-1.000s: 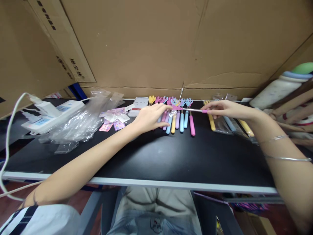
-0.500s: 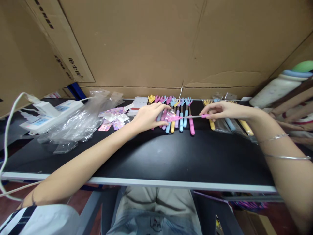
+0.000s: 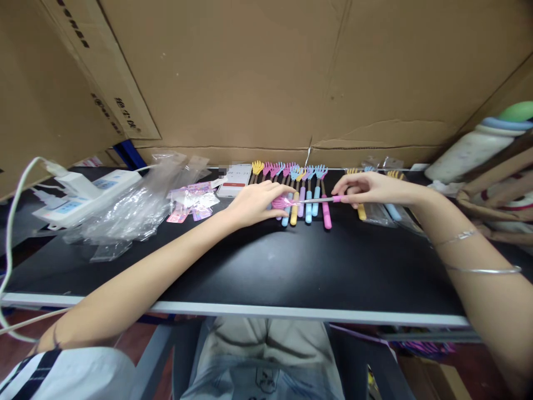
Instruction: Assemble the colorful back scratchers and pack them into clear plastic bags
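A back scratcher with a pink claw head and a thin metal shaft (image 3: 312, 201) lies level between my two hands. My right hand (image 3: 361, 188) pinches its pink handle. The fingers of my left hand (image 3: 257, 203) close round the claw end, where a clear plastic bag (image 3: 283, 202) covers the head; the hand partly hides this bag. Behind and below it, several back scratchers (image 3: 308, 208) in blue, yellow, purple and pink lie side by side, heads toward the cardboard. Beyond my right hand, several more back scratchers (image 3: 392, 211) lie in clear bags, partly hidden.
On the left lie a pile of clear plastic bags (image 3: 125, 219), small printed cards (image 3: 191, 199) and a phone (image 3: 234, 181). A white power strip (image 3: 85, 200) sits at the far left. A bottle (image 3: 466, 151) stands at the right. Cardboard (image 3: 233, 72) walls the back.
My right hand has moved left with the back scratcher, pushing its claw head further toward my left palm. My left hand has hardly moved.
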Tool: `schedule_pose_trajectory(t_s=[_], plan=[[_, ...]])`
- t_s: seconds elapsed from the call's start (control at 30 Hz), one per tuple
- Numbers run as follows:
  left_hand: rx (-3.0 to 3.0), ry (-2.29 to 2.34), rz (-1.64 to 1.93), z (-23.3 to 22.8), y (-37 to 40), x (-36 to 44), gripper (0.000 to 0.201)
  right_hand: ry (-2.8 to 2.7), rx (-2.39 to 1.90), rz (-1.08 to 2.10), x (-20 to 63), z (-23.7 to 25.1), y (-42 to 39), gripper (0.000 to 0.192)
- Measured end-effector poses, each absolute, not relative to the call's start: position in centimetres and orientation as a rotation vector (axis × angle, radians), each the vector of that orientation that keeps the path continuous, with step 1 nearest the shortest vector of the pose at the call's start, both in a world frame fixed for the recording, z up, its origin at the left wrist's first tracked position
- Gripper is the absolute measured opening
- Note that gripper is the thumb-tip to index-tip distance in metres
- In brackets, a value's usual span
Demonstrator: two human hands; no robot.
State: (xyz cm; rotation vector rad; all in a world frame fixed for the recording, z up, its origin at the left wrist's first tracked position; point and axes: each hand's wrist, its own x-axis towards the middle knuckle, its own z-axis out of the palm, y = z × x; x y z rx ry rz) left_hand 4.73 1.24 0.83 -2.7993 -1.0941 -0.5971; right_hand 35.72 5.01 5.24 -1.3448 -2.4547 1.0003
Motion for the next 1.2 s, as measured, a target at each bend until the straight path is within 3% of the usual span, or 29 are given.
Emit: schedule_pose_trajectory(t_s=[0.8, 1.0, 1.2], plan=[[-2.917, -1.095, -0.628, 0.3, 0.5, 5.7, 0.045, -2.429, -1.041, 0.94, 30.1, 3.2, 2.3, 0.041], [-2.852, -0.947, -0.812, 2.4, 0.5, 5.2, 0.05, -2.376, -1.044, 0.881, 30.2, 3.7, 2.3, 0.04], [-2.82, -1.103, -0.603, 4.9, 0.4, 2.8, 0.057, -2.319, -1.068, 0.808, 31.2, 4.5, 2.8, 0.039]])
